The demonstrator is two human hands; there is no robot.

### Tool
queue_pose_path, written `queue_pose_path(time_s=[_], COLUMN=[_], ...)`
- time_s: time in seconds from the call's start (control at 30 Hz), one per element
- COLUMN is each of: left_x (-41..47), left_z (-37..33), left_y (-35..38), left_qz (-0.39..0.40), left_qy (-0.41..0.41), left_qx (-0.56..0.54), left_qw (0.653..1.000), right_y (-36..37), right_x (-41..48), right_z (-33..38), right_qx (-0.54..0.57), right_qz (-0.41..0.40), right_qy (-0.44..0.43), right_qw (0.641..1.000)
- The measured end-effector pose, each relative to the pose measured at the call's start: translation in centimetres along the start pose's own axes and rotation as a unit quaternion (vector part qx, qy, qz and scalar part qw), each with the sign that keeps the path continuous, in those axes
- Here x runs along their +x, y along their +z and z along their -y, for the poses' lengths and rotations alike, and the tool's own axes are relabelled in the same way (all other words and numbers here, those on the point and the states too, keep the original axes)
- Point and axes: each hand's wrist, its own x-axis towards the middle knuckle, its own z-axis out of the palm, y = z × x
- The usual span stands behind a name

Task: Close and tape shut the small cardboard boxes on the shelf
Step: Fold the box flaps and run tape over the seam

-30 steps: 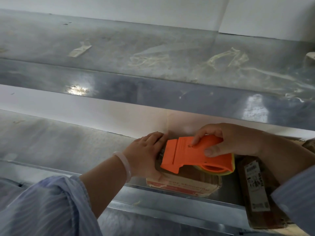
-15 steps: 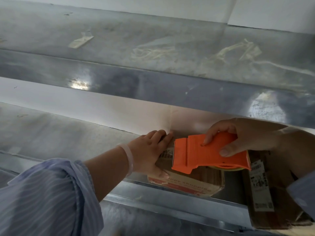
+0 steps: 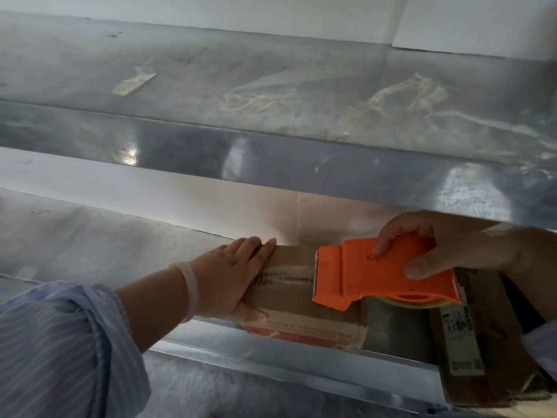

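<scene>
2 hands tend the small box (image 3: 297,300) on the lower shelf (image 3: 211,354): left hand (image 3: 229,276) flat, fingers together, pressing its top; right hand (image 3: 446,245) clamped round the orange dispenser (image 3: 382,273). Slack pressure could skew the tape (image 3: 298,277).

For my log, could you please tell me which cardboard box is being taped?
The left box with red print: the left hand presses its top and the orange dispenser sits over it; the white-labelled box has neither.

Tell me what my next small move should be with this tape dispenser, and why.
Probably draw the tape dispenser rightward past the right edge of the box: the tape strip covers only the left part, and your left hand pins it.
</scene>
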Motion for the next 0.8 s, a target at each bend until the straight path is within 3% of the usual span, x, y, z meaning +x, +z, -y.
queue_pose_path(time_s=[0.37, 0.8], left_x=[-2.5, -2.4], left_z=[1.9, 1.9], left_y=[-0.5, -0.5], left_qz=[0.057, 0.078], left_qy=[0.011, -0.007], left_qx=[0.059, 0.069], left_qw=[0.997, 0.995], right_y=[0.5, 0.3], right_x=[0.2, -0.6], right_z=[0.2, -1.4], right_qx=[-0.038, 0.051], right_qz=[0.014, 0.049], right_qy=[0.008, -0.012], right_qw=[0.999, 0.997])
